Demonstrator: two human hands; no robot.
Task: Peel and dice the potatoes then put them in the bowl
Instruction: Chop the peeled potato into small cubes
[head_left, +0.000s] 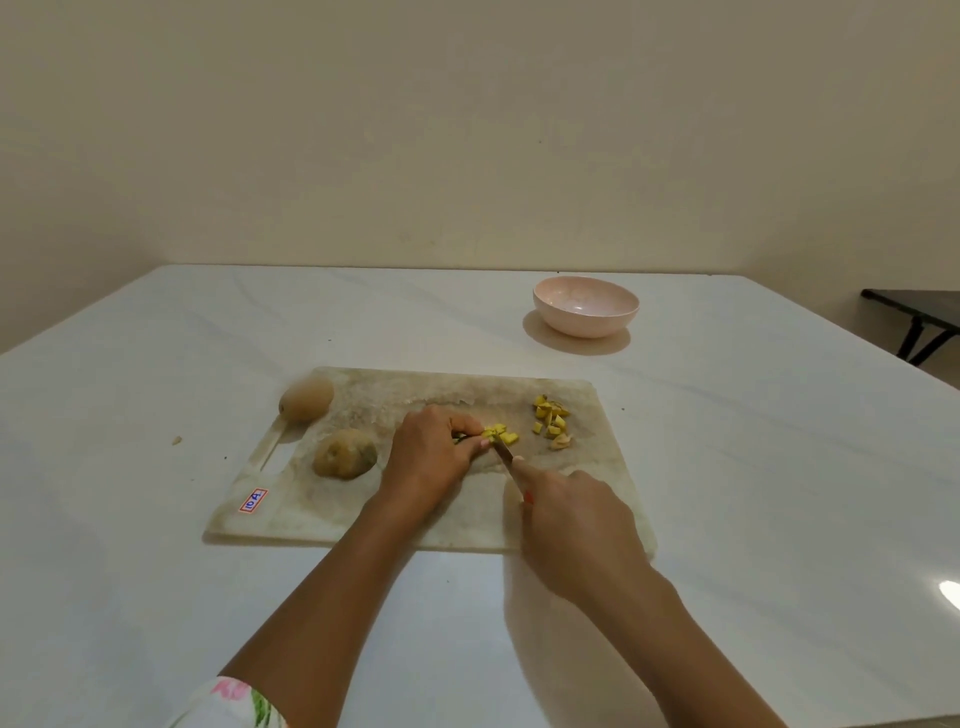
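Left hand (431, 457) pinches yellow potato pieces (501, 434); right hand (576, 512) grips small knife (506, 457). Red-bordered sticker (253, 500), near-left on pale cutting board (363, 519), reads "10A".

My left fingers (457, 425) curl over a yellow potato piece (500, 434) on the cutting board (457, 519), pinning it at their tips. My right fingers (540, 480) grip the knife (503, 451), its blade meeting the piece just beside my left fingertips. Beyond my right fingers lies a small heap of dice (550, 415). Left of my left fingers sits a brown potato (344, 453), and a paler potato (306, 398) lies farther out. The pink bowl (585, 306) stands on the tabletop (156, 364), well beyond both.
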